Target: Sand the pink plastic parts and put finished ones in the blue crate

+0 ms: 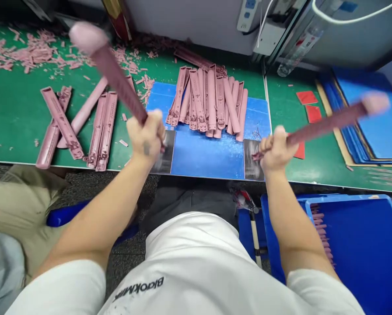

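Observation:
My left hand (146, 134) is wrapped round the lower end of a long pink plastic shell (115, 72), which is tilted up and to the left. Its rounded far end is blurred. In my right hand (276, 148) is a similar long pink plastic shell, its rounded end (375, 103) pointing right and smeared by motion. Both hands are above the front edge of the bench, each over a dark pad. Between and beyond them lies a pile of pink plastic shells (212, 100), some showing their hollow ribbed inside, others their smooth outside, on a blue mat (209, 153).
More pink shells (102, 127) lie on the green bench (12, 113) at left, with pink scraps (35, 54) behind. Red squares (313, 113) and blue sheets (376, 118) sit at right. Below is a blue crate (363, 245) holding pink parts. Another person's leg (22, 210) is at left.

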`<state>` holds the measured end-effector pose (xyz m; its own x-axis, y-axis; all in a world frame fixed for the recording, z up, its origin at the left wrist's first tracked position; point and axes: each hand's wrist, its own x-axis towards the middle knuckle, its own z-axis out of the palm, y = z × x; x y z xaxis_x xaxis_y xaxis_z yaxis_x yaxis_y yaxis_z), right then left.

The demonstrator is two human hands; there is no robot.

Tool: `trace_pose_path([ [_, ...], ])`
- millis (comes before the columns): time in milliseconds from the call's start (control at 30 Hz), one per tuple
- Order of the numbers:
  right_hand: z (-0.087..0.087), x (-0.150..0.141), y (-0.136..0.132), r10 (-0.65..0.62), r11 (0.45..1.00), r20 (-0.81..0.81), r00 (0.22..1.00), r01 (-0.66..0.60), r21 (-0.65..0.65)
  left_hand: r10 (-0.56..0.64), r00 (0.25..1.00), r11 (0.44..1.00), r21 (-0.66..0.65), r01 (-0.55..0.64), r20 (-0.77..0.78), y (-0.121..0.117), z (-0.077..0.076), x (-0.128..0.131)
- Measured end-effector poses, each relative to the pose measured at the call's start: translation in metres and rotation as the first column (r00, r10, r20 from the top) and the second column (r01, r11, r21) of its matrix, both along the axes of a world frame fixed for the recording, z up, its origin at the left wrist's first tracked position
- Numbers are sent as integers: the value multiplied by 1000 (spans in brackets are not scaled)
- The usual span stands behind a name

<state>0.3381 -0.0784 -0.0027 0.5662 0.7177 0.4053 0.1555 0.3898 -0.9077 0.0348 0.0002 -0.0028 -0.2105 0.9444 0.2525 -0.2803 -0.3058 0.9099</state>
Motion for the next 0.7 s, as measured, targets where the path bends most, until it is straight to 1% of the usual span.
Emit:
trace_pose_path([
  [100, 5, -2, -2, -25, 999, 8, 1000, 26, -20, 41, 999, 998, -45, -41, -1, 3, -2, -3],
  [167, 8, -1, -7, 8, 996, -15, 1000, -10, -88, -10, 1000, 993, -121, 8, -13, 5, -2, -7],
  [233, 9, 1, -8, 33, 983, -64, 997, -44, -176, -64, 997, 974, -221, 50, -54, 10, 1, -10],
  [300, 8, 5, 2, 25, 962, -117, 993, -56, -268, -68, 993, 943, -331, 32, -100, 22, 7, -9],
  [367, 7, 10, 20, -7, 933, -165, 986, -53, -356, -74, 989, 906, -424, 14, -126, 38, 11, -4],
  [433, 5, 15, 39, 3, 893, -180, 984, -84, -443, -145, 983, 867, -494, 72, -111, 52, 12, 0],
  [467, 5, 16, 47, 9, 876, -178, 984, -93, -472, -171, 981, 856, -507, 102, -91, 57, 11, 2],
  [500, 5, 18, 53, -10, 871, -175, 985, -78, -486, -171, 983, 855, -506, 115, -66, 61, 9, 2],
  [600, 5, 20, 64, -148, 885, -192, 970, 43, -464, -78, 997, 883, -466, 59, -21, 70, 2, 3],
  [633, 4, 22, 65, -146, 887, -194, 970, 42, -460, -69, 997, 884, -464, 49, -25, 73, -1, 4],
  [700, 1, 25, 68, -69, 892, -162, 984, -12, -452, -90, 996, 897, -435, 77, -9, 79, -8, 4],
])
